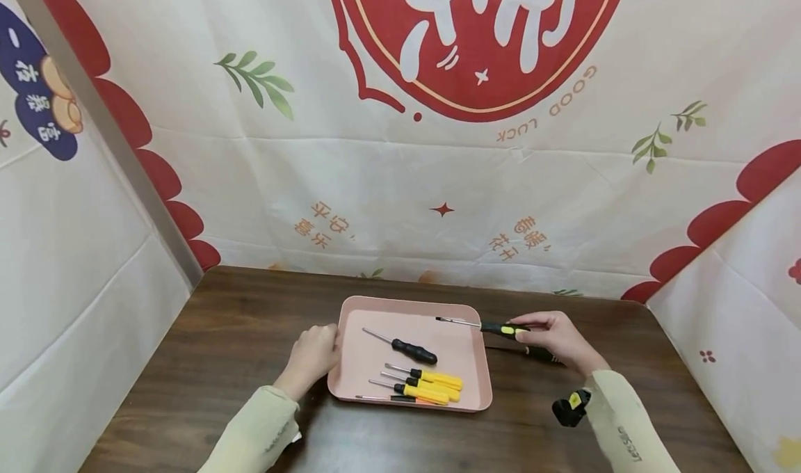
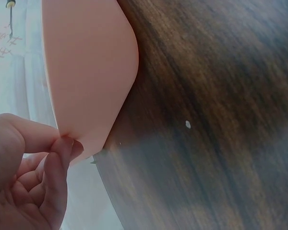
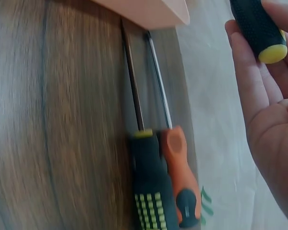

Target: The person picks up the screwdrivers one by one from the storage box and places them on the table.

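Observation:
My left hand (image 1: 316, 351) pinches the rim of a pink tray (image 1: 388, 313) at its left side; the left wrist view shows thumb and fingertips on the rim. In my right hand (image 1: 557, 334) is a screwdriver (image 1: 498, 329) with a black and yellow-green handle, gripped by the handle, its metal shaft pointing left over the tray's right part. A black screwdriver (image 1: 413, 351) lies mid-tray. Along the near side lie several yellow-and-black screwdrivers (image 1: 441, 379) and a slim black-and-orange one (image 1: 403, 398).
Right of the tray, a thick black-and-yellow screwdriver (image 3: 151, 167) and an orange one (image 3: 181, 163) lie side by side on the wooden table (image 1: 250, 320). A small black-and-yellow object (image 1: 571, 408) shows beside the right sleeve. A printed cloth (image 1: 388, 181) hangs behind the table.

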A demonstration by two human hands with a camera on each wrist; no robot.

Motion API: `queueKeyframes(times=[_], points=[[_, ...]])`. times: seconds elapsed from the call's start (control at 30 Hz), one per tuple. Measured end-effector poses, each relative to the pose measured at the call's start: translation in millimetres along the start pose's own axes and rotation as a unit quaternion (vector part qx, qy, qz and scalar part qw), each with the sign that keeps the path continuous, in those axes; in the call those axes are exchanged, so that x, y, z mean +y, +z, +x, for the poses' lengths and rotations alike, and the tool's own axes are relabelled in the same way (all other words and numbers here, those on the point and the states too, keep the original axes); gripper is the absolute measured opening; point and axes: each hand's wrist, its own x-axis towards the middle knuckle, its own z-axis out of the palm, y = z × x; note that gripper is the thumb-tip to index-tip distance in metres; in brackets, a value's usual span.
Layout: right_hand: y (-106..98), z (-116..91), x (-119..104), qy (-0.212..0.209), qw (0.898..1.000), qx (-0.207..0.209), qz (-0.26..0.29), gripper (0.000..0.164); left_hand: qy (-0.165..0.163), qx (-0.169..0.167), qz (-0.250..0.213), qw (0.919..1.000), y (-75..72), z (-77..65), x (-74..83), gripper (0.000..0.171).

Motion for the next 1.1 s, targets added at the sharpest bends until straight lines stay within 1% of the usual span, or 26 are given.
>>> queueKeyframes(times=[0.1,0.17,0.27,0.33,0.5,0.6,0.8,0.97,1.1], points=[[-9.5,-1.8,-1.0,-0.003,1.0,0.0,-0.002,0.038,0.001,0.002,-0.005,1.0,-3.5,4.1,-1.9,0.02],[-12.4,-7.3,3.1,-0.002,1.0,0.002,0.0,0.037,-0.003,0.0,-0.011,0.9999,-0.9,0.9,-2.7,0.023],[-17.6,-11.2,7.8,-0.01,1.0,0.01,0.006,0.038,0.0,0.014,-0.016,0.9998,0.5,-1.1,-3.7,0.023],[-22.1,-13.9,9.6,-0.019,1.0,0.012,0.012,0.037,0.003,0.018,-0.019,0.9996,0.0,-1.7,-3.4,0.023],[-32.3,-24.5,10.3,-0.037,0.998,-0.002,0.056,0.031,0.001,0.013,-0.025,0.9996,0.0,-2.3,-1.0,0.023],[-34.9,-28.8,11.2,-0.042,0.996,-0.005,0.081,0.028,0.005,0.018,-0.021,0.9996,-0.1,-2.9,-0.9,0.024],[-35.1,-38.9,19.2,-0.052,0.994,-0.015,0.093,0.026,0.004,0.004,-0.02,0.9998,2.8,-8.6,-2.5,0.025],[-43.2,-42.6,22.3,-0.045,0.991,-0.012,0.129,0.031,0.012,0.009,-0.023,0.9996,3.3,-6.6,-0.6,0.023],[-50.0,-40.9,22.8,-0.034,0.991,0.001,0.128,0.031,0.007,0.01,-0.019,0.9997,0.8,-1.2,0.2,0.024]])
